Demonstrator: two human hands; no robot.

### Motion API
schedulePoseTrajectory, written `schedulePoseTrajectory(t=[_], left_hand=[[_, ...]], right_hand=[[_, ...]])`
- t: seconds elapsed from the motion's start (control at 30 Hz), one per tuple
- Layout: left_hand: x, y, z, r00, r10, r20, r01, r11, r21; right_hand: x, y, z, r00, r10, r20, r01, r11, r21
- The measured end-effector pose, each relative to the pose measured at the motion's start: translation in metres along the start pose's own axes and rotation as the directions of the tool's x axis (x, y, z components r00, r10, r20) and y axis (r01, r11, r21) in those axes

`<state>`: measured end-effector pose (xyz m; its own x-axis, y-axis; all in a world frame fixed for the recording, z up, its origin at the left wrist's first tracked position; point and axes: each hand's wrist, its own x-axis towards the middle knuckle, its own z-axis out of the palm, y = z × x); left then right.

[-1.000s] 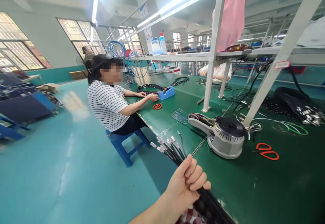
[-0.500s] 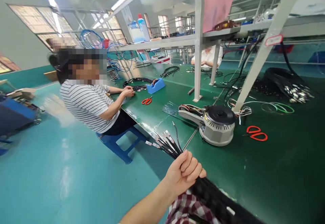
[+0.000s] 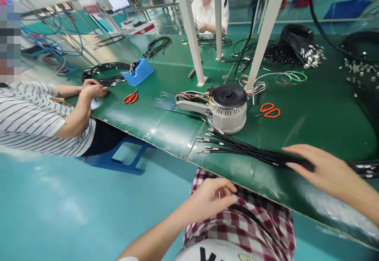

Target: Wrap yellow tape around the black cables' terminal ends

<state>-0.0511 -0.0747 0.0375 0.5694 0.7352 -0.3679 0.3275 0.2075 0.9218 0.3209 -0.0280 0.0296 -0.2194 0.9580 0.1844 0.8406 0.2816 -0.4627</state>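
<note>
A bundle of black cables (image 3: pixel 251 150) with pale connector ends fanned to the left lies along the near table edge. My right hand (image 3: pixel 328 170) is around its right part, thumb on the near side and fingers stretched along the far side. Over my lap, just below the table edge, is my left hand (image 3: pixel 214 198) with curled fingers. A single black cable (image 3: pixel 251 216) runs from it across the checked cloth. A small white bit shows inside the curl; the fingertips are partly hidden. Behind the bundle stands a grey round tape dispenser (image 3: pixel 229 111) with a black turntable.
Orange-handled scissors (image 3: pixel 269 111) lie right of the dispenser; other scissors (image 3: pixel 130 97) and a blue tape holder (image 3: pixel 137 72) are left. A co-worker in stripes (image 3: pixel 38 119) sits there. White shelf posts (image 3: pixel 192 36) rise from the table. Cable coils (image 3: pixel 299 47) lie behind.
The bundle, earlier raised in my left hand, now lies on the table. My right hand has come into view on it. My left hand has moved down to my lap; the view has turned down and right.
</note>
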Motion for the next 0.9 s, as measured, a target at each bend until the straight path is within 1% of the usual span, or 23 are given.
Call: schedulePoseTrajectory(t=[0.03,0.07,0.1,0.17,0.23,0.33,0.4,0.47,0.53,0.6,0.67,0.73,0.77,0.8,0.83,0.87,0.9], left_hand=[[0.002,0.000,-0.001,0.995,0.022,-0.096,-0.013,0.996,0.088],[0.005,0.000,-0.004,0.985,0.047,-0.166,-0.021,0.988,0.153],[0.008,-0.001,-0.007,0.974,0.073,-0.213,-0.030,0.980,0.196],[0.011,-0.005,-0.014,0.958,0.111,-0.265,-0.053,0.975,0.215],[0.011,-0.010,-0.022,0.948,0.122,-0.294,-0.070,0.981,0.181],[0.012,-0.017,-0.030,0.936,0.113,-0.333,-0.083,0.991,0.103],[0.020,-0.018,-0.032,0.926,0.106,-0.362,-0.102,0.994,0.030],[0.035,-0.016,-0.031,0.909,0.099,-0.404,-0.149,0.984,-0.095],[0.054,-0.009,-0.027,0.883,0.088,-0.460,-0.233,0.935,-0.268],[0.072,-0.001,-0.023,0.868,0.074,-0.491,-0.315,0.846,-0.430],[0.085,0.006,-0.018,0.879,0.063,-0.472,-0.346,0.766,-0.542],[0.089,0.011,-0.014,0.913,0.058,-0.404,-0.312,0.738,-0.598],[0.088,0.013,-0.012,0.933,0.060,-0.356,-0.279,0.747,-0.604],[0.086,0.015,-0.010,0.950,0.070,-0.305,-0.245,0.772,-0.587],[0.083,0.017,-0.009,0.962,0.093,-0.257,-0.221,0.815,-0.535],[0.081,0.020,-0.008,0.966,0.127,-0.224,-0.218,0.867,-0.447],[0.080,0.023,-0.007,0.963,0.173,-0.205,-0.235,0.912,-0.335]], right_hand=[[0.013,-0.011,0.020,0.994,-0.048,0.101,0.049,0.999,-0.010],[0.026,-0.023,0.039,0.989,-0.057,0.133,0.059,0.998,-0.009],[0.038,-0.037,0.056,0.988,-0.063,0.145,0.063,0.998,0.001],[0.061,-0.060,0.083,0.992,-0.059,0.113,0.056,0.998,0.023],[0.078,-0.073,0.098,0.995,-0.042,0.085,0.034,0.996,0.086],[0.088,-0.076,0.102,0.995,-0.008,0.095,-0.014,0.974,0.228],[0.084,-0.076,0.098,0.995,0.027,0.092,-0.054,0.951,0.304],[0.075,-0.081,0.095,0.992,0.057,0.112,-0.094,0.929,0.358],[0.060,-0.091,0.094,0.985,0.069,0.159,-0.127,0.909,0.398],[0.046,-0.103,0.093,0.980,0.073,0.183,-0.145,0.896,0.420],[0.039,-0.107,0.089,0.976,0.051,0.213,-0.142,0.887,0.439],[0.047,-0.095,0.078,0.956,-0.031,0.293,-0.110,0.884,0.455],[0.058,-0.082,0.071,0.941,-0.081,0.328,-0.079,0.891,0.446],[0.073,-0.064,0.063,0.940,-0.113,0.321,-0.031,0.911,0.411],[0.092,-0.043,0.054,0.968,-0.109,0.225,0.033,0.949,0.315],[0.111,-0.020,0.046,0.994,-0.085,0.074,0.073,0.987,0.144],[0.131,0.003,0.039,0.995,-0.095,-0.022,0.094,0.994,-0.060]])
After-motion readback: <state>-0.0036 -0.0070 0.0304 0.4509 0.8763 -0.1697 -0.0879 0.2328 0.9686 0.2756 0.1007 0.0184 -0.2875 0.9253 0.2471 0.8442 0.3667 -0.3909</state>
